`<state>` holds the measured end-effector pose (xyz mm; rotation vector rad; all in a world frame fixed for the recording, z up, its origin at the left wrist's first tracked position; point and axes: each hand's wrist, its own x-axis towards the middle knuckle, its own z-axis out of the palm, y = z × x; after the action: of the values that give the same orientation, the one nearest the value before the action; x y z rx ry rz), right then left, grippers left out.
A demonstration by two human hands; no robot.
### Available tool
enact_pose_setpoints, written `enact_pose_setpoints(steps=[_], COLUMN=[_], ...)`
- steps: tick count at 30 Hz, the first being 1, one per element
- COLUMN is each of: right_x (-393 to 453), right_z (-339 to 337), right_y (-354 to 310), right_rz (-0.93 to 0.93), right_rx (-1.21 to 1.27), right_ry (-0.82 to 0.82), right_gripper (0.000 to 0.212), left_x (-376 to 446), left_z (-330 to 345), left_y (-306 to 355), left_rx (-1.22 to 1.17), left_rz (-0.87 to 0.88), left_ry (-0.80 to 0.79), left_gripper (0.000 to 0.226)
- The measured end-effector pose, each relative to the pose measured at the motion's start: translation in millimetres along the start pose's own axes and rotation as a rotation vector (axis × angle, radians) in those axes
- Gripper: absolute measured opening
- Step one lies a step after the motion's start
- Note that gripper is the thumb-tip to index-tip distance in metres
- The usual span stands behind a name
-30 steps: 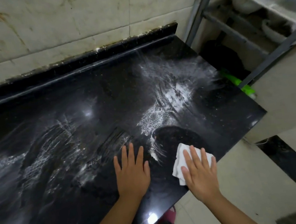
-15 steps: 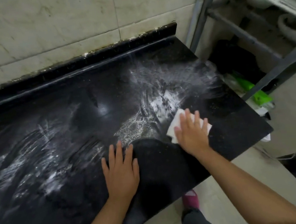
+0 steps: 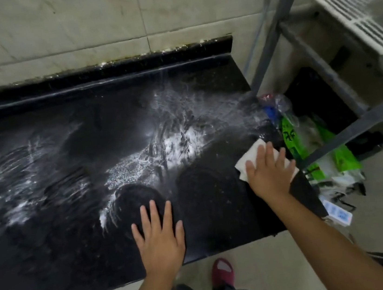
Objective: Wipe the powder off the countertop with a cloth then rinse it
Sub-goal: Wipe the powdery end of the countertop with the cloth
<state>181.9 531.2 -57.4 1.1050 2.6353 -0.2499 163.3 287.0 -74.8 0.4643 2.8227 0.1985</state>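
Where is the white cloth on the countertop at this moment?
In the head view, the white cloth lies flat under the right hand, at the right edge of the black countertop, beside the powder patch.

Tiled wall [image 3: 96,23], grey metal rack [image 3: 298,40], green plastic bags [image 3: 302,144] beneath, red shoe [image 3: 223,271]

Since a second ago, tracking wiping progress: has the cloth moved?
Yes. The white cloth under the right hand went from the front edge to the countertop's right edge.
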Motion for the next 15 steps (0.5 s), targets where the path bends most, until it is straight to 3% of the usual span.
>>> enact_pose_setpoints(steps=[4,7,9,12,15], right_x=[-21,-70,-83,-53,-1], right_z=[19,39,43,20,-7], right_y=[-56,-37,10,74,74], right_rz=[-0.303,-0.462,-0.423,-0.231,-0.019], right_rx=[-0.019,-0.043,-0.059,-0.051,0.024], right_ry=[0.013,0.009,-0.045,0.011,0.009], right_gripper=[0.064,0.060,0.054,0.063,0.059], left_x=[1,1,2,1,0], left_z=[2,1,1,1,0], left_y=[2,2,3,4,6], left_rx=[0.019,0.022,0.023,0.029,0.015], left_rz=[-0.038,-0.035,-0.041,-0.047,-0.027], left_ry=[0.029,0.055,0.036,0.040,0.090], left_gripper=[0.069,0.069,0.068,0.065,0.053])
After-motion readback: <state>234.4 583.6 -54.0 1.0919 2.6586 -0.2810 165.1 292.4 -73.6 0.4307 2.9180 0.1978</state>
